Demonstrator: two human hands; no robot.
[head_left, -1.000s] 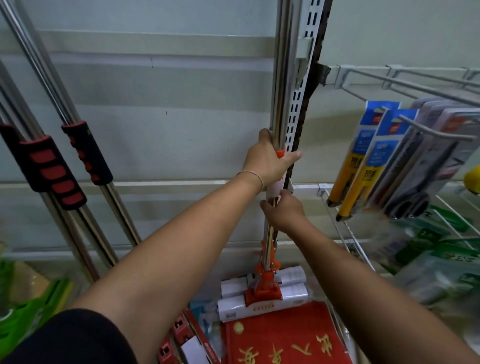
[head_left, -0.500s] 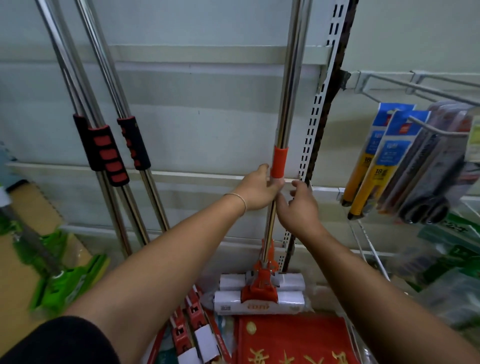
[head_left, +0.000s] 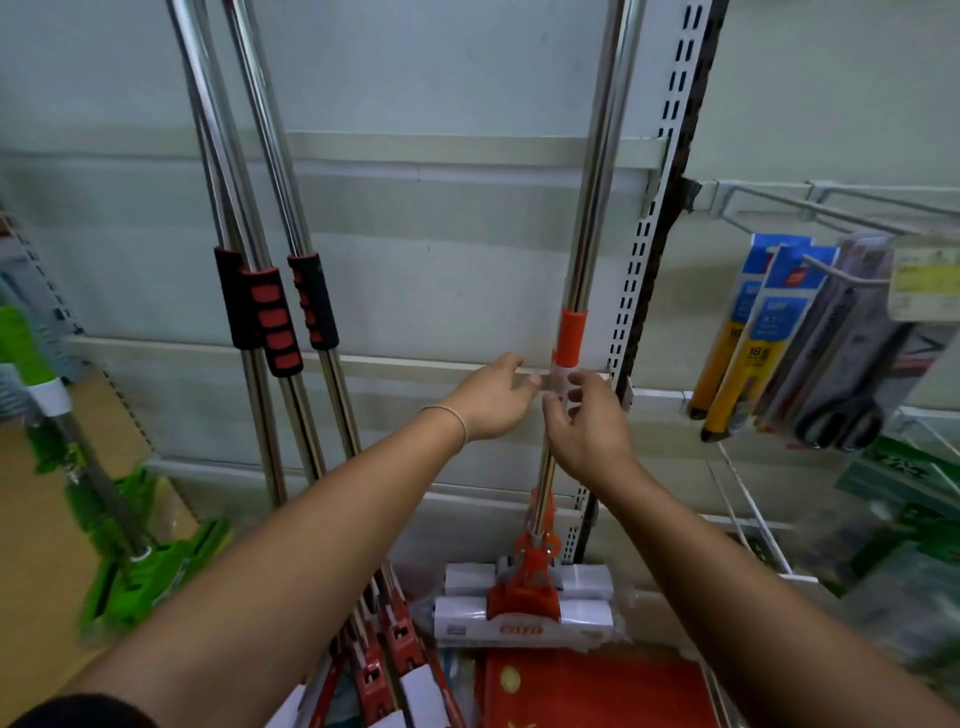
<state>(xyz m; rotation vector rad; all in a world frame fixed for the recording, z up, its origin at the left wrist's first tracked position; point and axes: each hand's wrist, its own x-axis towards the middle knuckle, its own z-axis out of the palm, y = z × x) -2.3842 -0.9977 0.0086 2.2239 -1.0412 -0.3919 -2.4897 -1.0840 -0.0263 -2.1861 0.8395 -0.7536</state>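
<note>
1. The mop (head_left: 596, 218) stands upright just left of the slotted upright (head_left: 655, 249), with its roller head (head_left: 584, 613) at the upright's foot.
2. The left hand (head_left: 491, 402) sits left of the upright, beside the mop handle below the orange collar (head_left: 571, 335). Its fingers are straight and hold nothing.
3. The right hand (head_left: 584, 426) is in front of the handle, fingers spread and loose. Contact with the handle cannot be determined.

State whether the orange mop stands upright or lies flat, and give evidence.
Upright: the orange mop rises almost vertically beside the slotted rail, head down.
</note>
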